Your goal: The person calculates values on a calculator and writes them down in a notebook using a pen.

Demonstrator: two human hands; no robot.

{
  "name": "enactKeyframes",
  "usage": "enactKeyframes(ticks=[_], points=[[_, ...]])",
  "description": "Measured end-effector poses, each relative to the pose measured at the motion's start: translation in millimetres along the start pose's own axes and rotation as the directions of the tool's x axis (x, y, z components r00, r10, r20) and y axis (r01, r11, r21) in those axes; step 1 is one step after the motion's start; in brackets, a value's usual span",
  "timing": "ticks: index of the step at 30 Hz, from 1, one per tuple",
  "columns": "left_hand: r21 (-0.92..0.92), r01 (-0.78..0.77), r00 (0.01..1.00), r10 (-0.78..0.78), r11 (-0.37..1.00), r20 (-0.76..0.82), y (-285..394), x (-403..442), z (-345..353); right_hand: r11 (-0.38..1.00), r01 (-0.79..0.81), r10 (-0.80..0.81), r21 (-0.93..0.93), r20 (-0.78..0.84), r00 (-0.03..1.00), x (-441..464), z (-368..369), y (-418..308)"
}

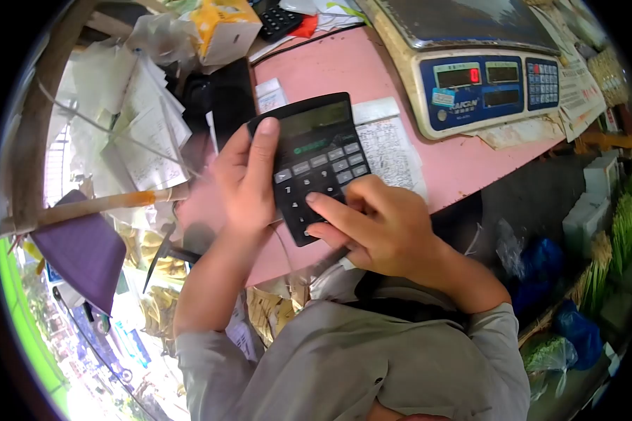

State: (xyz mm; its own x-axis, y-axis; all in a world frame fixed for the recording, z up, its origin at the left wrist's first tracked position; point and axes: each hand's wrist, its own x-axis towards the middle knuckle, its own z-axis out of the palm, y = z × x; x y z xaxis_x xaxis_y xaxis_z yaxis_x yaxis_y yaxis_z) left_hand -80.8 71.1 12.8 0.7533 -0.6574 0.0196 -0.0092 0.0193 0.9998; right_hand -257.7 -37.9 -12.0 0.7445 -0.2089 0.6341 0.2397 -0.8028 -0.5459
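Observation:
A black calculator (314,158) with grey and black keys is tilted up above the pink tabletop. My left hand (249,172) grips its left edge, the thumb lying on the front beside the display and the other fingers hidden behind. Over the lower keys is my right hand (386,224), its index finger on or just above the number keys and the other fingers curled. Nothing shows inside the right hand's curled fingers. A handwritten sheet (390,151) lies on the table behind the calculator, partly covered by it.
A weighing scale (484,88) with a lit red digit stands at the back right. Beyond the calculator are a second calculator (279,22) and a yellow-and-white box (225,31). Papers (151,133) hang at the left near a wooden frame (35,140). Bundled green stalks (625,224) are at the right.

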Motion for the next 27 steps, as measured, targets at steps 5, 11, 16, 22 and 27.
enactKeyframes(ticks=[5, 11, 16, 22, 27], points=[[-0.023, 0.018, 1.000, -0.019, 1.000, -0.020, 2, 0, 5, 0.996, 0.074, -0.072, 0.042, -0.061, 0.996, -15, -4, -2], [0.026, 0.009, 1.000, -0.009, 1.000, -0.002, 2, 0, 1, 0.992, 0.008, -0.015, -0.128, -0.050, 0.999, -38, -20, 4], [0.003, 0.013, 1.000, -0.013, 1.000, -0.024, -1, 2, 5, 0.996, 0.007, -0.017, -0.091, -0.115, 0.993, -39, -14, 9], [-0.010, 0.024, 1.000, -0.024, 1.000, 0.006, 1, 1, 1, 0.998, 0.004, 0.003, 0.056, -0.120, 0.993, -32, -15, 2], [-0.045, 0.006, 0.999, -0.004, 0.999, 0.036, -11, 4, -6, 0.999, -0.023, 0.026, 0.038, -0.069, 0.997, -18, -12, 1]])
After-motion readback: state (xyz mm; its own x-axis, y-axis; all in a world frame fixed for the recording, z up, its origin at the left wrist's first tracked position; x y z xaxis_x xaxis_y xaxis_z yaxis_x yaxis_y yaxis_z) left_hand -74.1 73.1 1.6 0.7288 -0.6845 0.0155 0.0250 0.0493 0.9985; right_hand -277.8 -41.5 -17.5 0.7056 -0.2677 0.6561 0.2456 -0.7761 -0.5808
